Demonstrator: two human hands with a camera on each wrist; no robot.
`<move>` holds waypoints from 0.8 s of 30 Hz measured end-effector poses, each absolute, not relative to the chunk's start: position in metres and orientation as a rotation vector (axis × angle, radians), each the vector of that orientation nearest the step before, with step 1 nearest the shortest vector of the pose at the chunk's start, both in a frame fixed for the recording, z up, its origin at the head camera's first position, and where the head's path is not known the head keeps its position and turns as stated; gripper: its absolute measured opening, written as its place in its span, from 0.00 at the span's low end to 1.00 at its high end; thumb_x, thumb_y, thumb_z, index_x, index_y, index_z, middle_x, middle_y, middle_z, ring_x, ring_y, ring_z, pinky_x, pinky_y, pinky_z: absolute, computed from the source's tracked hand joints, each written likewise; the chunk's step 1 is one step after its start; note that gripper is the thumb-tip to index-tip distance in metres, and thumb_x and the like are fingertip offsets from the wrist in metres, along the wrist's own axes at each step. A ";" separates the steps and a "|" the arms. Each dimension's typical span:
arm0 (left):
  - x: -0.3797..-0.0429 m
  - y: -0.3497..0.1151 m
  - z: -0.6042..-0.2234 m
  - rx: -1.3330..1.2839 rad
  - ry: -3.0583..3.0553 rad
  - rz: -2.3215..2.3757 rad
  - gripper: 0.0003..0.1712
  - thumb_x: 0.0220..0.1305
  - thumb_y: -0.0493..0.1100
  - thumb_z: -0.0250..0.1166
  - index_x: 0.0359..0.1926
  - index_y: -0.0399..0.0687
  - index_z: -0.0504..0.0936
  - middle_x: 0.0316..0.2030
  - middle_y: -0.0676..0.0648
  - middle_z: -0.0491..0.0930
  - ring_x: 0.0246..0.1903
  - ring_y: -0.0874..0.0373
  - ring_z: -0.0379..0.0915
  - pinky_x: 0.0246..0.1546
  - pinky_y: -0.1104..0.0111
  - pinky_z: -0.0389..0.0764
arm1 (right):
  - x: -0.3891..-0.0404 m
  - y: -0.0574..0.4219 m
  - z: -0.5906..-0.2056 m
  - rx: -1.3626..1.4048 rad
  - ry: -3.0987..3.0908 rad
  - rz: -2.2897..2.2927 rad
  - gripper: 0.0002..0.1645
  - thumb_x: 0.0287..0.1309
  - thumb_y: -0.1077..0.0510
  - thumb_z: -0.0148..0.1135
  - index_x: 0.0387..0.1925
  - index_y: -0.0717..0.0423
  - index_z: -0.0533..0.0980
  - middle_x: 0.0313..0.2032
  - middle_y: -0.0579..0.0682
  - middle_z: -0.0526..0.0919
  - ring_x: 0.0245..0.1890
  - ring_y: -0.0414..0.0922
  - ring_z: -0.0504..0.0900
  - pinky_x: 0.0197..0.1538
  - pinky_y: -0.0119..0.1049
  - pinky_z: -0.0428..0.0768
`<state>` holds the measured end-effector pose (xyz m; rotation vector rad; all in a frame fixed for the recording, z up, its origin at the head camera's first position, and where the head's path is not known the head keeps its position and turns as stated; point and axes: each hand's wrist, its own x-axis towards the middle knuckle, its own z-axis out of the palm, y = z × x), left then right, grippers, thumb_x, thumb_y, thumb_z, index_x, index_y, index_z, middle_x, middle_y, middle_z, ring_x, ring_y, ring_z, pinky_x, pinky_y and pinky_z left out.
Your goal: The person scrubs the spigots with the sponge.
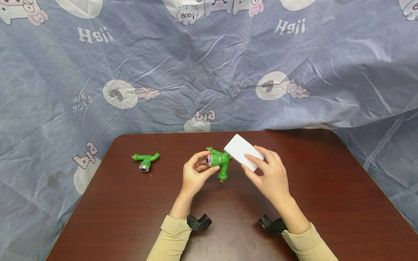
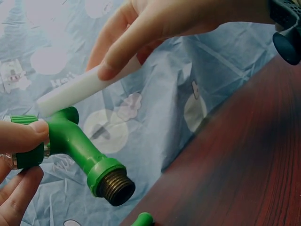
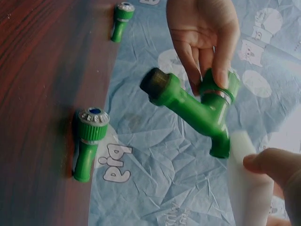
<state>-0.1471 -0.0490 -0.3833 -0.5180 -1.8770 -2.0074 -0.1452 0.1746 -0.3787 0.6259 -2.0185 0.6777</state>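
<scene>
My left hand [image 1: 194,174] pinches a green plastic faucet [image 1: 224,165] by its ribbed knob [image 2: 29,141], between thumb and fingers. The faucet is raised over the table, its brass-coloured threaded end [image 2: 117,187] pointing down toward me. In my right hand [image 1: 272,175] is a white rectangular sponge [image 1: 243,152], held by its edges between thumb and fingers. One end of the sponge is right at the faucet's spout [image 3: 219,147] in the right wrist view. From the head, the sponge covers part of that spout.
A second green faucet [image 1: 146,159] lies on the dark wooden table [image 1: 147,217] at the left. Another green faucet [image 1: 210,149] lies behind the held one, mostly hidden from the head. A blue-grey printed cloth [image 1: 196,72] hangs behind the table.
</scene>
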 end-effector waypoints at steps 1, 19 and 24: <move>-0.147 -0.049 -0.383 -0.511 -1.884 -2.006 0.26 0.42 0.21 0.70 0.47 0.25 0.76 0.37 0.29 0.79 0.33 0.59 0.77 0.34 0.67 0.82 | -0.145 0.176 -0.378 0.597 -2.012 0.686 0.16 0.43 0.54 0.68 0.39 0.51 0.84 0.48 0.57 0.79 0.43 0.57 0.75 0.39 0.50 0.74; -0.148 -0.048 -0.387 -0.648 -1.900 -1.969 0.26 0.42 0.20 0.70 0.47 0.23 0.76 0.43 0.30 0.76 0.39 0.55 0.77 0.35 0.60 0.83 | -0.145 0.176 -0.379 0.585 -2.030 0.708 0.16 0.49 0.49 0.64 0.39 0.51 0.85 0.46 0.57 0.80 0.41 0.57 0.75 0.37 0.49 0.74; -0.147 -0.047 -0.386 -0.652 -1.906 -1.985 0.26 0.42 0.20 0.70 0.47 0.24 0.76 0.44 0.31 0.76 0.39 0.54 0.77 0.35 0.56 0.82 | -0.144 0.174 -0.379 0.683 -2.072 0.700 0.16 0.49 0.50 0.65 0.39 0.51 0.85 0.47 0.56 0.80 0.43 0.55 0.76 0.38 0.49 0.76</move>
